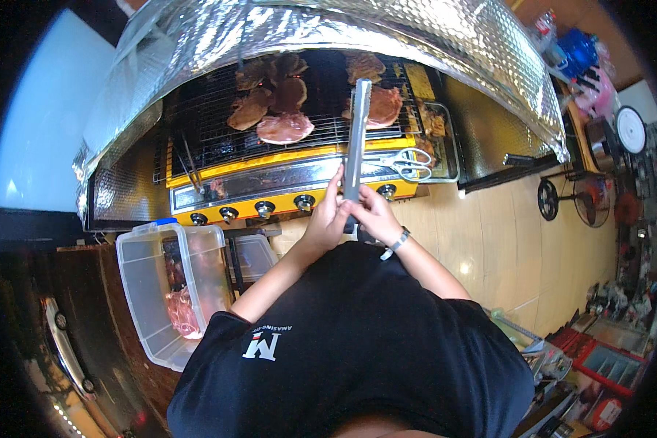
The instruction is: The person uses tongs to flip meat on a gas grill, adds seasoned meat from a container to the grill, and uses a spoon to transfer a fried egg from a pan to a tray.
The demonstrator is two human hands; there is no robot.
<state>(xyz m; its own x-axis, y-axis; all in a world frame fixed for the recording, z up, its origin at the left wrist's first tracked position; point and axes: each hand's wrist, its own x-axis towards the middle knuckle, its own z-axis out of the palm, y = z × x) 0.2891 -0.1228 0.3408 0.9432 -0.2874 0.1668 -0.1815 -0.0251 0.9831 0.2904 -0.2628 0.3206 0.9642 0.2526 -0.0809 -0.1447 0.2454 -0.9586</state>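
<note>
Both of my hands are closed around the lower end of long metal tongs, held upright in front of the yellow grill. My left hand grips from the left, fingers pointing up along the handle. My right hand, with a band on its wrist, wraps it from the right. The tongs' tip reaches over the wire rack, beside a browned meat slice and apart from it. A paler, pink slice lies at the rack's front; several browned slices lie behind it.
White-handled scissors rest at the grill's front right, near a tray of cooked pieces. Other tongs lean at its left. A foil hood arches above. A clear bin with raw meat stands at my left.
</note>
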